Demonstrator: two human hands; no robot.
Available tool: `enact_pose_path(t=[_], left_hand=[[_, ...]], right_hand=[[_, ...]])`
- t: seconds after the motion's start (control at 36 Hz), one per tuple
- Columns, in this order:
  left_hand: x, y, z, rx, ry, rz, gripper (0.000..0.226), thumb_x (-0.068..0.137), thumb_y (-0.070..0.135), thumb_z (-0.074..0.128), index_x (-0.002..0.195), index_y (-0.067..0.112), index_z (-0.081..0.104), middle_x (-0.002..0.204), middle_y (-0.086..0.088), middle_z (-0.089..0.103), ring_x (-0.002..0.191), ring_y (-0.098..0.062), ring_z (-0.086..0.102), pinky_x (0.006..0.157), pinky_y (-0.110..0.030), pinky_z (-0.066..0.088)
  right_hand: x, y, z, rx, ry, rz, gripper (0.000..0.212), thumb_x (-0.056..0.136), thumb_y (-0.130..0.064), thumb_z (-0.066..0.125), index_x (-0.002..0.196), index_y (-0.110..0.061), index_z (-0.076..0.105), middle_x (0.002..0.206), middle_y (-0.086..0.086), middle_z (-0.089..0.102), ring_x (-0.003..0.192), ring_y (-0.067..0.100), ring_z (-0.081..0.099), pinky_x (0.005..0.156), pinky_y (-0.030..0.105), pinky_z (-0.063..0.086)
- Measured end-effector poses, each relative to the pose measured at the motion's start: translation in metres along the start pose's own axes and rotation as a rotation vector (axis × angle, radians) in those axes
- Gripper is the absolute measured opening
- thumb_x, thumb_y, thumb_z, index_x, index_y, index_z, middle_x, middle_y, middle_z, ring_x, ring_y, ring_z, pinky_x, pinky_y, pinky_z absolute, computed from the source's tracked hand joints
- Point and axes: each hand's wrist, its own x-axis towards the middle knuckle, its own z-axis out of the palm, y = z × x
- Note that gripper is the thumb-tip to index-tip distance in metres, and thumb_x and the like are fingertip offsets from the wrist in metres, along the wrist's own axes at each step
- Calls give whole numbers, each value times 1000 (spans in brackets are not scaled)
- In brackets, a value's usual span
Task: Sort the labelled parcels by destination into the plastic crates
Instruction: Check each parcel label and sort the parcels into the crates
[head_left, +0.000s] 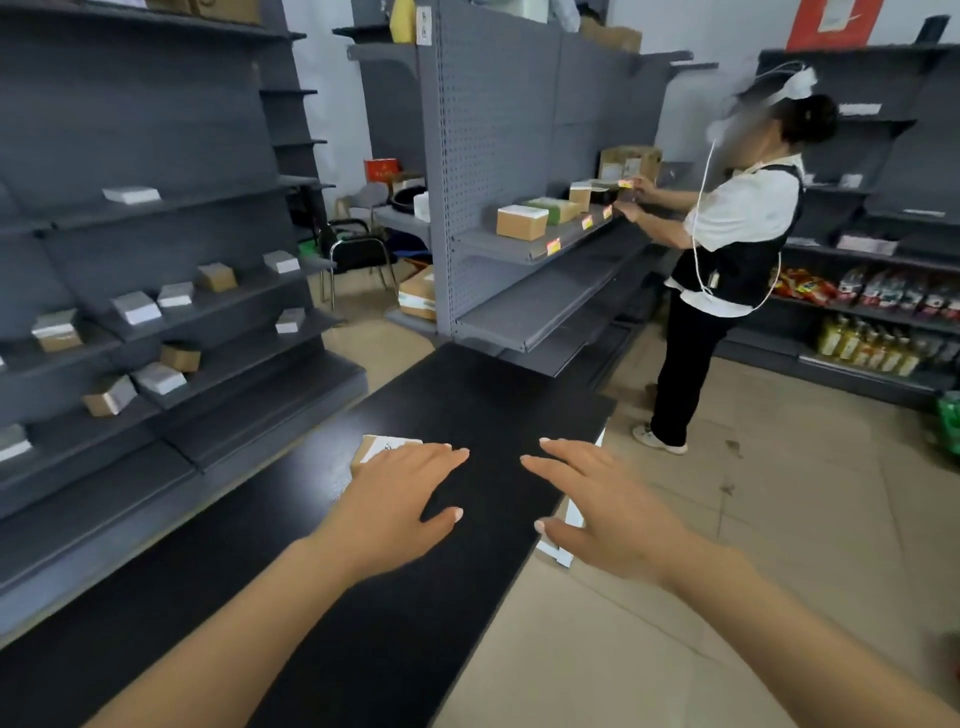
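A small cardboard parcel (382, 448) with a white label lies on the long black table (457, 395), partly hidden behind my left hand (400, 501). My left hand hovers over it with straight, spread fingers and holds nothing. My right hand (605, 512) is stretched out flat over the table's right edge, fingers straight and empty. Several more small parcels (137, 307) sit on the grey shelves (156, 249) to the left. No plastic crate is in view.
A person in a white shirt and black vest (727, 249) stands at the middle shelf unit (524, 249), handling boxes (521, 222) there. A chair (353, 249) stands at the back. Shelves with bottles and packets (872, 343) line the right wall. Tiled floor (753, 519) lies to the right.
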Motion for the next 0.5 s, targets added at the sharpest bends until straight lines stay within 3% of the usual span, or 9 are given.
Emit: enact_pose_path(t=[0.14,0.28,0.5], left_hand=[[34,-31,10,4,-25,-58,62,92,48,54,148,33,30,148,15,38,135,-6,34,112,-26,24],[62,-72,28,-9,-54,-182,56,92,47,55,142,32,36,143,15,43,129,-8,40,108,-28,30],[111,-136,79,-38,-78,-460,60,92,48,53,146,30,34,149,10,39,135,-10,36,113,-31,30]], right_hand=[[67,23,9,10,-74,-70,64,96,-45,50,152,-35,19,160,-11,13,147,9,9,119,28,15],[144,47,30,12,-127,-161,66,95,-47,52,151,-35,21,159,-11,16,146,7,11,115,25,16],[281,76,83,77,-323,-340,67,93,-45,57,150,-37,23,158,-12,18,145,6,14,116,27,21]])
